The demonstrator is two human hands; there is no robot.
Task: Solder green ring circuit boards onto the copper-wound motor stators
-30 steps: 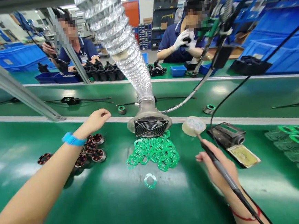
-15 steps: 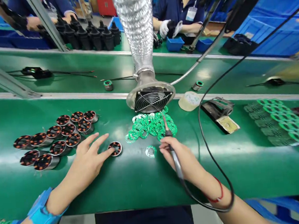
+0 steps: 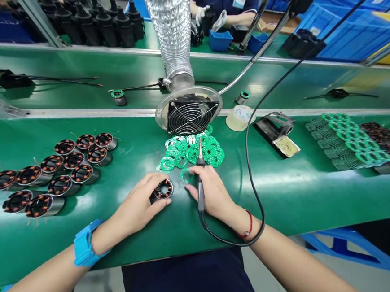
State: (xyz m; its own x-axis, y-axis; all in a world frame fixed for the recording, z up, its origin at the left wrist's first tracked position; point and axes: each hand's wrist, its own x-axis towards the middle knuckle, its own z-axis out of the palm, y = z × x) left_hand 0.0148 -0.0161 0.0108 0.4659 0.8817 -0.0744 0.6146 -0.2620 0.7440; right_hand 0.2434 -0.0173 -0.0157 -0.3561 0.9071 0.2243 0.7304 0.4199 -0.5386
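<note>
Now my left hand (image 3: pixel 136 211) has closed around one copper-wound ring (image 3: pixel 169 190), thumb on the near side and fingers curved over the far side; half a second ago it was spread wide, with only a fingertip or so at that ring. The ring has come across the green bench (image 3: pixel 287 201) to my right, away from the cluster of other wound rings (image 3: pixel 74 160), and sits just beside the near left edge of the pile of green ring boards (image 3: pixel 213 152).

My right hand (image 3: pixel 215 194) grips the soldering iron (image 3: pixel 200 195) as it did then, its tip pointing away from me over the pile, below the fan (image 3: pixel 190 116). A second ago I had that tip out by the pale roll (image 3: pixel 239 117), near the iron stand (image 3: pixel 278 132).

One loose green board (image 3: pixel 183 176), apart from my fingers half a second ago, is now at my right fingertips, closer to the pile; I cannot tell whether it is pinched or only touched. My view has dipped too: more of my lap shows.
</note>
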